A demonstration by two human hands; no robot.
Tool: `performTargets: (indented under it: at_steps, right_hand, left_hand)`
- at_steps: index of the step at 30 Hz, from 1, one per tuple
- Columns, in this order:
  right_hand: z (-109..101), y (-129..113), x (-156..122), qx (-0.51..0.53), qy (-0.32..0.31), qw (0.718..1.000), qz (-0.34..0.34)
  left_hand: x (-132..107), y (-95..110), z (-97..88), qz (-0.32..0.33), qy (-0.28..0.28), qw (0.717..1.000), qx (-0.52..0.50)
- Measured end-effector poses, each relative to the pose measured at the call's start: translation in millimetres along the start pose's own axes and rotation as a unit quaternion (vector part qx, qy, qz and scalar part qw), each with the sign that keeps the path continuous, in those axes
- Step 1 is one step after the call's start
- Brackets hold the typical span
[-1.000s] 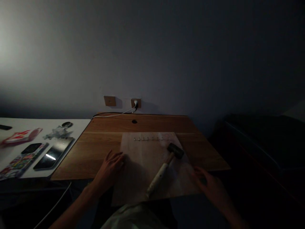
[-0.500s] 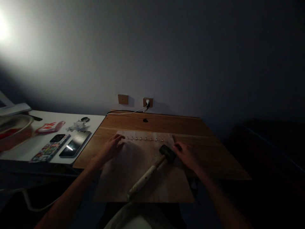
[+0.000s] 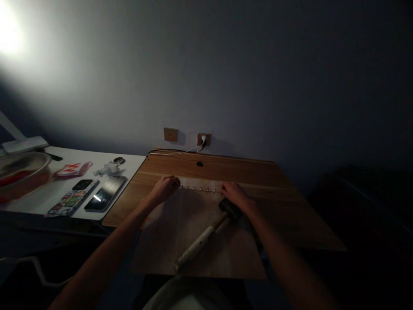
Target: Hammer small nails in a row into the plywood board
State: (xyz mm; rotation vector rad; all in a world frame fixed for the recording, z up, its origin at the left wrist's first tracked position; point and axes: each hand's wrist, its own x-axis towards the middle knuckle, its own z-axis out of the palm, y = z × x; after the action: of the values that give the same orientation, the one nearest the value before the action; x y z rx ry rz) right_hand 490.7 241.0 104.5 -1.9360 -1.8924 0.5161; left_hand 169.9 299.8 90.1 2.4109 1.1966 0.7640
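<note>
Currently the left hand (image 3: 166,188) rests with curled fingers on the far left corner of the pale, thin plywood panel (image 3: 190,245), at the left end of a row of small metal nails (image 3: 200,188). The dim light hides whether it pinches the edge. The right hand (image 3: 235,194) lies loosely spread at the row's right end, gripping nothing.

The panel lies on the brown wooden desk (image 3: 290,202), its near edge overhanging. Even downward pressure at both far corners should stop it tipping or sliding.

At left, well apart, a white side table (image 3: 130,164) carries a colourful phone case (image 3: 66,203) and a dark smartphone (image 3: 105,193). The black-headed mallet with pale wooden handle (image 3: 206,237) lies loose on the panel, head just beside the right hand, and could roll.
</note>
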Motion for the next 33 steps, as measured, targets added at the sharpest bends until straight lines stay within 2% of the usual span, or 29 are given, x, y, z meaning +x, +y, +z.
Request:
performTargets:
  at_steps: [2, 3, 4, 5, 7, 9, 10, 11, 12, 13, 15, 17, 18, 19, 20, 22, 27, 29, 31, 33]
  right_hand:
    - [-1.7, 0.2, 3.0, 0.056, 0.022, 0.998, -0.002]
    - [-3.3, 0.3, 4.4, 0.087, 0.036, 0.996, -0.002]
    - [-5.3, 0.5, 5.7, 0.121, 0.050, 0.991, 0.000]
    - [-7.5, 0.7, 6.5, 0.155, 0.063, 0.986, 0.003]
    - [-12.0, 0.5, 6.9, 0.226, 0.084, 0.971, 0.010]
    - [-15.6, -0.7, 6.0, 0.286, 0.094, 0.954, 0.010]
    - [-16.7, -1.8, 5.7, 0.307, 0.096, 0.947, 0.008]
    - [-17.1, -3.2, 5.8, 0.320, 0.096, 0.942, 0.006]
    - [-16.7, -4.9, 6.4, 0.325, 0.094, 0.941, 0.006]
    - [-15.5, -6.6, 7.5, 0.321, 0.091, 0.943, 0.008]
    - [-10.9, -10.2, 10.4, 0.287, 0.081, 0.954, 0.019]
    - [-4.2, -13.5, 12.4, 0.222, 0.066, 0.972, 0.032]
    - [-0.6, -15.1, 12.4, 0.183, 0.056, 0.981, 0.037]
    - [3.0, -16.6, 11.6, 0.142, 0.043, 0.988, 0.040]
    - [6.2, -18.2, 10.2, 0.101, 0.029, 0.994, 0.041]
    - [11.0, -21.7, 6.2, 0.031, -0.001, 0.999, 0.041]
    - [11.4, -30.1, 2.7, -0.050, -0.047, 0.997, 0.041]
    - [8.8, -32.3, 6.0, -0.033, -0.045, 0.998, 0.038]
    - [5.8, -33.8, 10.3, 0.013, -0.033, 0.999, 0.032]
    - [2.3, -34.9, 12.9, 0.085, -0.024, 0.996, 0.024]
  left_hand:
    - [3.2, 1.5, 3.2, -0.037, 0.043, 0.995, -0.079]
    - [4.7, 2.3, 5.1, -0.073, 0.067, 0.984, -0.146]
    - [6.0, 2.9, 6.9, -0.118, 0.089, 0.961, -0.233]
    - [7.0, 3.5, 8.5, -0.166, 0.105, 0.923, -0.330]
    - [8.0, 3.7, 10.2, -0.254, 0.113, 0.812, -0.514]
    - [8.2, 2.9, 10.6, -0.317, 0.108, 0.704, -0.626]
    - [8.2, 2.2, 10.6, -0.338, 0.106, 0.673, -0.650]
    - [8.2, 1.5, 10.6, -0.349, 0.104, 0.662, -0.655]
    - [8.1, 0.7, 10.8, -0.352, 0.103, 0.672, -0.644]
    - [8.1, -0.1, 11.2, -0.344, 0.103, 0.700, -0.617]
    - [7.4, -1.4, 12.3, -0.306, 0.098, 0.800, -0.506]
    - [5.8, -2.3, 13.7, -0.237, 0.081, 0.909, -0.333]
    - [4.7, -2.5, 14.5, -0.195, 0.064, 0.949, -0.241]
    - [3.6, -2.6, 15.4, -0.153, 0.041, 0.975, -0.157]
    - [2.5, -2.7, 16.3, -0.116, 0.017, 0.989, -0.089]
    - [1.1, -2.8, 18.1, -0.060, -0.024, 0.998, -0.004]
    - [2.6, -2.6, 21.3, -0.006, -0.059, 0.996, 0.070]
    - [4.9, 0.0, 21.9, -0.008, -0.043, 0.997, 0.069]
    - [8.7, 5.0, 22.3, -0.037, 0.003, 0.999, 0.036]
    - [14.1, 11.7, 22.7, -0.102, 0.057, 0.991, -0.069]
